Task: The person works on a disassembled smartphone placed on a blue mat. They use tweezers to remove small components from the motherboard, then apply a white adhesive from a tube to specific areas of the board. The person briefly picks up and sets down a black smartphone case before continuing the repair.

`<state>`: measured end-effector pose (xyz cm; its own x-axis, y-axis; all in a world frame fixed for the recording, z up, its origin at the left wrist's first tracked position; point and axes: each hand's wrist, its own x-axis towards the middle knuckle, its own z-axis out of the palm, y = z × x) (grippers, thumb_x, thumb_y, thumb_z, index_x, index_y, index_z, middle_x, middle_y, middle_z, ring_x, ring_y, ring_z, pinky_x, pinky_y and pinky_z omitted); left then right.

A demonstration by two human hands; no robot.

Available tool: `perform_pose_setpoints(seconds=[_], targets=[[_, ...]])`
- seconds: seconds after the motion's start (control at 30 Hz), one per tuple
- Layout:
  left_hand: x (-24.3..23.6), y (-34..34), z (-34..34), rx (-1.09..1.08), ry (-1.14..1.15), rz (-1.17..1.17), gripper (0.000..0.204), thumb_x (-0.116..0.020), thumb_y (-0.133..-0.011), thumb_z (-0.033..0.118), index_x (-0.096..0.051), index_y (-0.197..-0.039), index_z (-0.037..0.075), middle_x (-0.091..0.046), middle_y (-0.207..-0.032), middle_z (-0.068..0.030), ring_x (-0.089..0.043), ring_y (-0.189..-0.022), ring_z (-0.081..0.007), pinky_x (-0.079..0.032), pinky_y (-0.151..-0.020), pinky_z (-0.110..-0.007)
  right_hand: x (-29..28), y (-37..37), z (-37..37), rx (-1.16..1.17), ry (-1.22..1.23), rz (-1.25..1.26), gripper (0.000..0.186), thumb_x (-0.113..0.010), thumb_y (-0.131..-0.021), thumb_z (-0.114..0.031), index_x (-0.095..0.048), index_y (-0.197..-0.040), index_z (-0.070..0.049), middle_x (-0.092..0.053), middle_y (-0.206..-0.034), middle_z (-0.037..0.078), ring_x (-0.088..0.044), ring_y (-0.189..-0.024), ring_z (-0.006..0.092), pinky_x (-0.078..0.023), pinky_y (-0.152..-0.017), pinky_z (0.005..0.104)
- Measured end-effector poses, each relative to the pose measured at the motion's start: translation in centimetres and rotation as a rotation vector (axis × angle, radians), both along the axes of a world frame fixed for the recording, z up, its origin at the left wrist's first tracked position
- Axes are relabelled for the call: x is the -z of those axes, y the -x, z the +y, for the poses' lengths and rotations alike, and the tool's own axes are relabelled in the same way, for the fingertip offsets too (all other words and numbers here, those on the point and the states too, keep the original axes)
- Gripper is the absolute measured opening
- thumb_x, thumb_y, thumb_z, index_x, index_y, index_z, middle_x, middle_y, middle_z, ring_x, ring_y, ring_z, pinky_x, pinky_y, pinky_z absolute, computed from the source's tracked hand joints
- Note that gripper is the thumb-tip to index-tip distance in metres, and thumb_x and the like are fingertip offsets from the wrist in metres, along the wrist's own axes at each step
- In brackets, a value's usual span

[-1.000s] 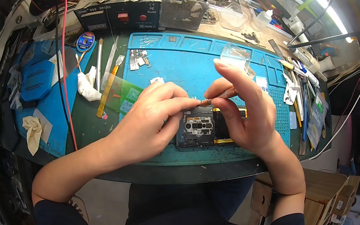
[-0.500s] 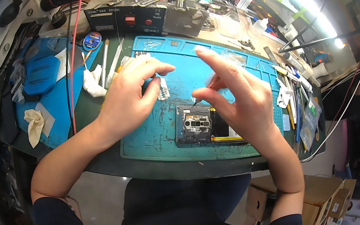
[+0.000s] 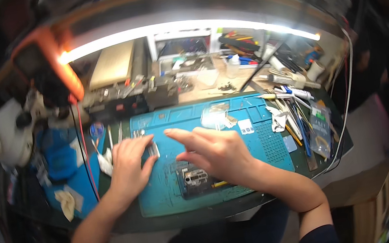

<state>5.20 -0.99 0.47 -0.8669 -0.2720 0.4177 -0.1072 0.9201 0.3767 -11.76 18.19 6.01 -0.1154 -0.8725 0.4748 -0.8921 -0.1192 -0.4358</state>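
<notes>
Black phone (image 3: 197,180) lies partly beneath right grip (image 3: 219,152).

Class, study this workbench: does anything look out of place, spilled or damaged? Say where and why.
Some untidiness: crumpled beige cloth lies left, crumpled white tissue right, beside jumbled tools. The dark device by the right hand has inner parts exposed. No spill shows; blur could hide finer damage.

1 head-worn fisheye view looks forward and down over the nearby workbench (image 3: 131,226).
</notes>
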Motion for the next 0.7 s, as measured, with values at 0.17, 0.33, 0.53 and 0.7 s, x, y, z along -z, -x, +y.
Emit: perform_pose_setpoints(seconds=[0.17,0.33,0.53,0.7], targets=[[-1.0,0.7,0.8,0.011,0.059,0.052,0.047,-0.076,-0.083,0.007,-0.065,-0.129,0.006,-0.07,-0.113,-0.008,-0.061,-0.111,-0.0288,-0.041,-0.098,-0.041,2.0,0.1,-0.2,0.03,0.076,-0.044,0.054,-0.073,-0.091,-0.01,-0.057,-0.143,-0.014,-0.071,-0.1,0.007,-0.073,-0.079,0.0248,-0.059,-0.064,0.0352],[-0.9,0.3,1.8,0.039,0.065,0.042,0.044,-0.074,-0.087,0.007,-0.064,-0.13,0.003,-0.071,-0.112,-0.0093,-0.062,-0.108,-0.0298,-0.041,-0.1,-0.042,2.9,0.2,-1.2,-0.013,0.298,-0.138,0.056,-0.073,-0.092,-0.017,-0.055,-0.144,-0.016,-0.071,-0.104,0.005,-0.075,-0.088,0.0247,-0.061,-0.065,0.0352],[-0.4,0.7,2.4,0.072,0.04,0.003,0.044,-0.073,-0.088,0.007,-0.063,-0.13,0.001,-0.07,-0.111,-0.0138,-0.062,-0.108,-0.0322,-0.042,-0.099,-0.043,1.9,0.7,-0.1,0.022,0.016,-0.078,0.065,-0.072,-0.088,-0.011,-0.05,-0.15,-0.015,-0.073,-0.107,0.008,-0.075,-0.091,0.0296,-0.061,-0.067,0.0372],[-0.3,0.3,2.9,0.077,0.014,-0.028,0.035,-0.07,-0.091,0.009,-0.064,-0.124,0.001,-0.066,-0.112,-0.0152,-0.059,-0.109,-0.0321,-0.041,-0.1,-0.043,1.6,0.6,-0.4,0.039,0.023,0.049,0.075,-0.073,-0.083,-0.005,-0.045,-0.152,-0.013,-0.075,-0.096,0.011,-0.076,-0.088,0.0313,-0.06,-0.067,0.0376]])
